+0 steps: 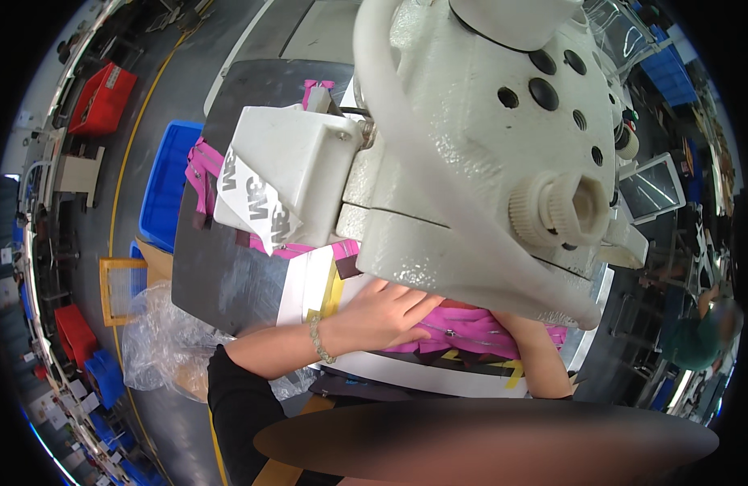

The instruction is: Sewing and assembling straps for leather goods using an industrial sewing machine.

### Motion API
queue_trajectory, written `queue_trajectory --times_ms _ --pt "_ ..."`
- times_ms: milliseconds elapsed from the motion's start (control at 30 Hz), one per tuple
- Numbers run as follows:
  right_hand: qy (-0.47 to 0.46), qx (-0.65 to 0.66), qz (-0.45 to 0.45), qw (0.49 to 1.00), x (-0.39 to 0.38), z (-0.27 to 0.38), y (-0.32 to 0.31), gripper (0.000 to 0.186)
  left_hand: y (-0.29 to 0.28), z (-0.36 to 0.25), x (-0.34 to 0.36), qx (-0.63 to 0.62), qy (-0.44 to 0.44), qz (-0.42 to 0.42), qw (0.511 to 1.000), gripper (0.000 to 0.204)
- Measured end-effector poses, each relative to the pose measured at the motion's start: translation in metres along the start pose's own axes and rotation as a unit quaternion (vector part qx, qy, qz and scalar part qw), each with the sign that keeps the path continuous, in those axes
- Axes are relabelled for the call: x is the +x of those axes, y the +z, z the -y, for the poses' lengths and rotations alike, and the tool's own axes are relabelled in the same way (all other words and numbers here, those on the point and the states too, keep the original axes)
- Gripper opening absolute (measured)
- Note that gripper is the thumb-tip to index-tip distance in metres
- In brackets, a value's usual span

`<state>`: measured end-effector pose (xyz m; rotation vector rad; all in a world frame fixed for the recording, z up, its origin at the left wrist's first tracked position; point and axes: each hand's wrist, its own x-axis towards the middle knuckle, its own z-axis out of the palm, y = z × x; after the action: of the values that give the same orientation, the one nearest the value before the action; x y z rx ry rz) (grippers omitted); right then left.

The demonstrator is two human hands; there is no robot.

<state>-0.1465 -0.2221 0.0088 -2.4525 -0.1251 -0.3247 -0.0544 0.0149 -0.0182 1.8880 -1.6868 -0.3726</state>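
Note:
Bright pink fabric with zippers [459, 330] lies on the white work surface, under the front of a large white machine head [439, 186] that looks like an industrial sewing machine's. At the left end of the fabric, my left hand [382, 316] rests with its fingers stretched out and thumb apart; the fingertips go partly out of sight by the machine. My right hand [516, 328] reaches in at the fabric's right end, its fingers hidden under the machine head. What happens beneath the head is hidden too.
More pink zipper strip [202, 174] trails around a white box [281, 166] on the machine's left, over the dark tabletop [228, 283]. Left of the table are a blue bin [167, 186] and crumpled clear plastic [163, 340]. Another person [694, 336] is at the far right.

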Motion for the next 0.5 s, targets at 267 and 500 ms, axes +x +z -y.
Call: queue_trajectory --times_ms 267,500 --pt "-0.093 -0.101 -0.003 0.991 -0.005 -0.018 0.005 0.031 -0.024 -0.003 0.011 0.042 0.029 -0.085 0.995 0.041" --pt "-0.069 -0.120 0.009 0.990 0.002 -0.005 -0.005 0.015 -0.025 -0.011 0.011 -0.108 -0.129 0.144 0.975 0.047"
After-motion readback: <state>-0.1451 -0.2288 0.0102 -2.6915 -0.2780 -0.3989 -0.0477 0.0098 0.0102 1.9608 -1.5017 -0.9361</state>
